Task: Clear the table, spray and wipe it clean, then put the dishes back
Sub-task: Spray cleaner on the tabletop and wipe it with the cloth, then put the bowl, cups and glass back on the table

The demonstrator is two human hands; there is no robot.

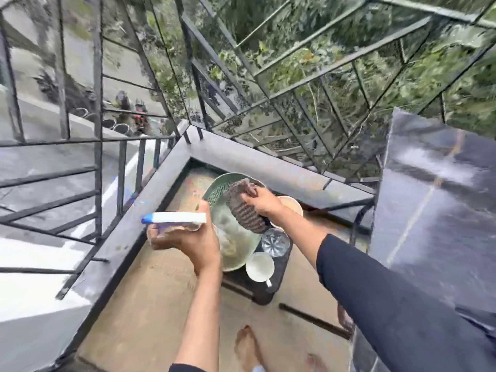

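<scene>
My left hand (pixel 188 240) grips a spray bottle (pixel 174 218) with a white and blue head, held level and pointing left. My right hand (pixel 264 204) clutches a dark grey ribbed cloth (pixel 245 210) above the dishes. Below both hands a small black stool (pixel 271 280) carries a green strainer bowl (pixel 233 248), a white cup (pixel 259 266), a clear glass (pixel 275 241) and a beige bowl (pixel 291 206). The dark glossy table (pixel 434 208) rises at the right, its top wet and streaked.
A black metal railing (pixel 99 157) and a grey ledge (pixel 139 218) close the balcony corner on the left and far side. My bare feet (pixel 247 347) stand on the tan tiled floor. A dark bar (pixel 314 320) lies on the floor near the stool.
</scene>
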